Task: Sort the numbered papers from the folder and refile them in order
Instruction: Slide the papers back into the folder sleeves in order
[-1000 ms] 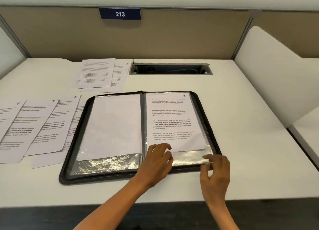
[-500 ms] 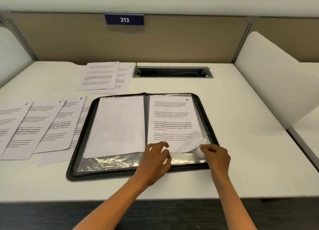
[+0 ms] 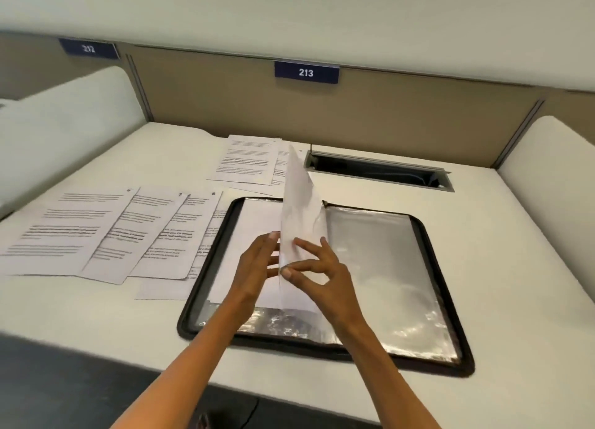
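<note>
A: Since half a second ago, clear plastic sleeve with a white sheet inside (image 3: 301,213) lifted off the right half of the black zip-edged folder (image 3: 428,267); it was lying flat, printed side up. Now stands near upright over the spine, edge-on to the camera.

B: Grip?

A: Right hand (image 3: 317,279) pinches the sleeve's lower edge, thumb against forefinger, other fingers fanned out. Left hand (image 3: 257,267) on the sleeve's other side, fingers straight and spread against it, thumb hidden. Earlier both hands worked low at the folder's near edge.

B: Folder itself?

A: Open flat on the white desk (image 3: 515,235). Right half shows an empty shiny sleeve (image 3: 380,267); left half has a blank white sheet under plastic (image 3: 257,219).

B: Loose papers?

A: Fanned row of printed white sheets (image 3: 106,232) left of the folder, overlapping, the nearest tucked partly under the folder's edge. Handwritten numbers in top corners, too blurred to read surely. Second small pile of printed sheets (image 3: 248,159) behind the folder, beside the recessed cable slot (image 3: 380,169).

B: Anything else?

A: Blue plate reading 213 (image 3: 306,72) on the tan partition. View has swung left since then; another plate, 212 (image 3: 88,48), now in shot.
</note>
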